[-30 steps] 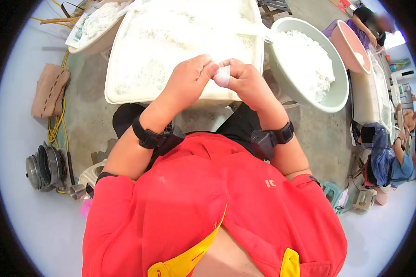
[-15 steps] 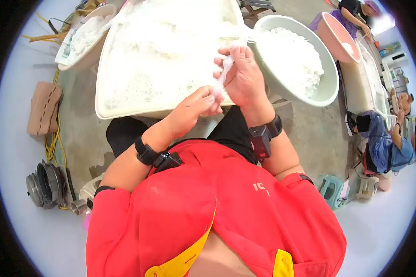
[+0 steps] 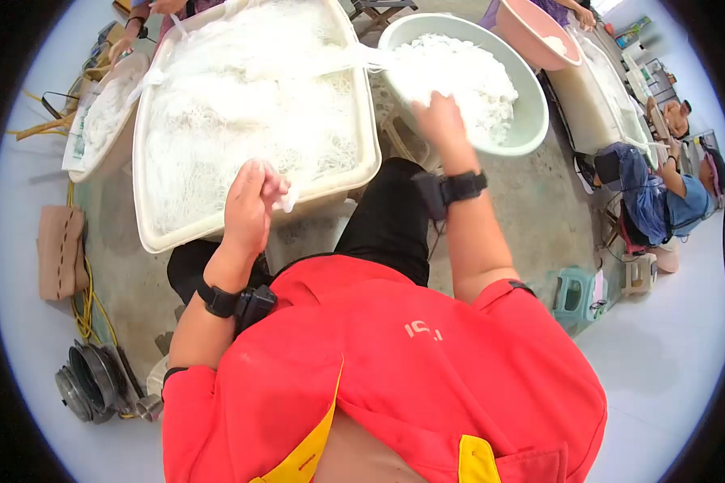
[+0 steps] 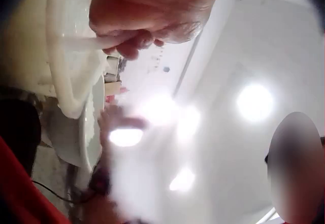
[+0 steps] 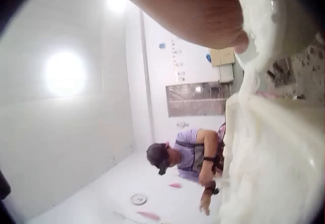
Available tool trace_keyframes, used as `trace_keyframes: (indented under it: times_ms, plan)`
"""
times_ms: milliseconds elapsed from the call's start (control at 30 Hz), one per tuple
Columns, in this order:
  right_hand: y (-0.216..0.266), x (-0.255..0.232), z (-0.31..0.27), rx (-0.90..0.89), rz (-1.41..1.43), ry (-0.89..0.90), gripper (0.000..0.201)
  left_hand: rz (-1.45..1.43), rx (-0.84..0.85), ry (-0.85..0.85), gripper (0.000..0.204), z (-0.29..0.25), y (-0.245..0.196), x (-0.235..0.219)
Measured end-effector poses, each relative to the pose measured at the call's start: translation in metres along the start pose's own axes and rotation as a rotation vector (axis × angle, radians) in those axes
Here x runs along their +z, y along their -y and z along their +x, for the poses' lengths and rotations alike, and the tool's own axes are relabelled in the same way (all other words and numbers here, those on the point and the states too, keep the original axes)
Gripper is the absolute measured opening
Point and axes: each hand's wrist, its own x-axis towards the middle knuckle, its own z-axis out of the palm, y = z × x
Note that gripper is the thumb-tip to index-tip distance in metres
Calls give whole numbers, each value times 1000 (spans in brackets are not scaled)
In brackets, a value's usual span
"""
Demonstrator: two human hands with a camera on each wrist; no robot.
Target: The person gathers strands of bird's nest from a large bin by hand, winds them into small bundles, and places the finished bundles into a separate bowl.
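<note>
In the head view my left hand (image 3: 254, 205) is raised over the near edge of a large cream tub (image 3: 149, 229), which holds a mass of white, thin strands (image 3: 242, 121). Its curled fingers pinch a soft white strip (image 3: 288, 199); the left wrist view shows a white strip (image 4: 89, 43) running from the fingers toward the tub rim. My right hand (image 3: 445, 127), blurred, is over the near left rim of a pale green basin (image 3: 536, 133) heaped with white clumps (image 3: 467, 80). Its fingertips are hard to make out, and I cannot tell whether they hold anything.
A pink basin (image 3: 532, 36) stands beyond the green one, and another tub (image 3: 121, 137) of white strands sits at the left. Other people work around: one in purple (image 5: 188, 150) across the tub, one in blue (image 3: 689, 211) at the right. A teal stool (image 3: 573, 294) stands on the floor.
My hands, together a second ago, have moved apart. The right one has gone over the green basin; the left has moved left. The white strip no longer spans between them, and the view has turned.
</note>
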Motion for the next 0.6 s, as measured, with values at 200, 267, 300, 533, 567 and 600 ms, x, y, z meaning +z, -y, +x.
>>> trace_keyframes:
  times_ms: [200,267,300,533,567,600]
  plan:
    - [130,11,-91,-408,1408,1071,43,-485,0,121,33,11,-30,-1]
    - [135,-5,-85,-248,1161,1120,34,-611,-13,355,27,16,-44,-38]
    - [132,-5,-78,-292,1094,939,26,-673,-18,477,25,15,-49,-52]
    - [149,-16,-62,-390,1089,765,16,243,56,9,25,-15,-3,-7]
    - [155,-28,-60,-385,1063,747,16,363,60,111,26,-17,-3,-12]
    - [160,-42,-56,-379,1038,727,16,482,62,215,27,-20,-4,-22]
